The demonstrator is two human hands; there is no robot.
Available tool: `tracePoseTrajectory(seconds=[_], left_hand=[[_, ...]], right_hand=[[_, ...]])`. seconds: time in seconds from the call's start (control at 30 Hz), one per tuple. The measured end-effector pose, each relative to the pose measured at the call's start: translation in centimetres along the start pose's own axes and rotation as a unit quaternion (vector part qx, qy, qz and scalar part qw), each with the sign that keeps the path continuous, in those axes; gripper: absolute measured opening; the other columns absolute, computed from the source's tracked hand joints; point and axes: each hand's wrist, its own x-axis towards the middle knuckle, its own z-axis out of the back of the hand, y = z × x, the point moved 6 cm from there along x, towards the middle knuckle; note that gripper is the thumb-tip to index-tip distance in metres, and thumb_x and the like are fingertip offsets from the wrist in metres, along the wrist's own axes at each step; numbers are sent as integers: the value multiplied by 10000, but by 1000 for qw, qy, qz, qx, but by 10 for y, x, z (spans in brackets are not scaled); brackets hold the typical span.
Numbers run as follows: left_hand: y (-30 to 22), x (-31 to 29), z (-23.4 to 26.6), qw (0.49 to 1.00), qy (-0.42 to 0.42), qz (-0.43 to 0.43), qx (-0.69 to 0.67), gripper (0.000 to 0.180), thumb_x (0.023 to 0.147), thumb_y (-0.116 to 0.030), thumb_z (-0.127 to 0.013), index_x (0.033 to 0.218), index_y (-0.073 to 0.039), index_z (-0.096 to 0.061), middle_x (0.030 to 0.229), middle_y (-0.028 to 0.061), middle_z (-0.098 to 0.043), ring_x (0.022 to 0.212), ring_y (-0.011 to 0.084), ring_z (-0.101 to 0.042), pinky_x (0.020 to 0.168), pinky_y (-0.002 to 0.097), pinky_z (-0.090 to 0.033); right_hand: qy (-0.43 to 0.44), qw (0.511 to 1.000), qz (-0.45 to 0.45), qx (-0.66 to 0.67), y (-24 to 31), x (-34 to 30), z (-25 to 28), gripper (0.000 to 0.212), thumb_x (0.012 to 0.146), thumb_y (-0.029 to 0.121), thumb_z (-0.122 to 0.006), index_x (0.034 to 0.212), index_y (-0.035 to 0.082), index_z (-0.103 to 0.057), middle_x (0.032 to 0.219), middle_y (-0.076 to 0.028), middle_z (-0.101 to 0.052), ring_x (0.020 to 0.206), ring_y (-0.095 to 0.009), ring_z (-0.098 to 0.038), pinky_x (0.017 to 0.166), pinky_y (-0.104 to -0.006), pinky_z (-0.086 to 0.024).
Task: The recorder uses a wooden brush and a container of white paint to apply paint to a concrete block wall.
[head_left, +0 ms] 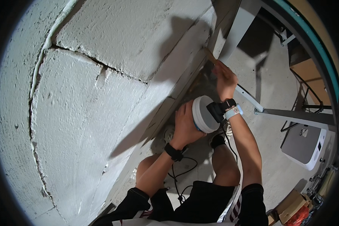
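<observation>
Wall: rough white blocks (83, 116) fill the left side from where I stand, a dark crack (116, 69) running between them.
Tub: round and white (199, 115), tipped, near the wall's foot, above the person's knees.
Left hand: (186, 126) wrapped round the tub's side, holding it.
Right hand: (225, 78) fingers closed narrowly on a thin stick (211, 57).
Stick: it slants up to the wall's lower edge; whether it touches, I can't tell.
Floor: grey (271, 130), with a grey-topped box (303, 145) well off to the right.
</observation>
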Motion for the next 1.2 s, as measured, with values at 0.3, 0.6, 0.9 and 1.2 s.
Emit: tracePoseTrajectory(seconds=[0.3,0.6,0.9,1.2], left_hand=[[0,-1,0,1000,-3,-5,16,1136,424,-147,-935,1423,-47,-403,1347,184,-524,1248,432,-495,1035,505,-433],[0,-3,-1,1000,-4,-17,-2,1143,428,-149,-933,1429,-51,-392,1357,190,-528,1255,442,-489,1035,520,-431],[1,-5,-1,1000,0,-16,12,1134,440,-171,-928,1431,-53,-389,1352,190,-524,1246,435,-494,1031,515,-424],[2,-6,-3,1000,-1,-6,15,1123,440,-172,-927,1426,-55,-401,1330,183,-532,1250,426,-489,1039,507,-411]], right_hand=[[-52,985,167,-9,40,10,-5,256,920,43,-692,1172,34,-730,900,-116,-734,740,-180,-676,709,-288,-531],[12,987,30,156,0,11,3,297,1026,90,-576,1290,-30,-641,1054,-97,-705,937,-182,-679,881,-323,-566],[177,961,-68,201,10,-5,42,367,1037,153,-542,1310,-87,-596,1065,-148,-695,894,-190,-658,842,-307,-522],[118,983,14,140,44,-19,12,325,1028,174,-586,1260,-41,-659,1011,-111,-713,905,-184,-676,870,-319,-543]])
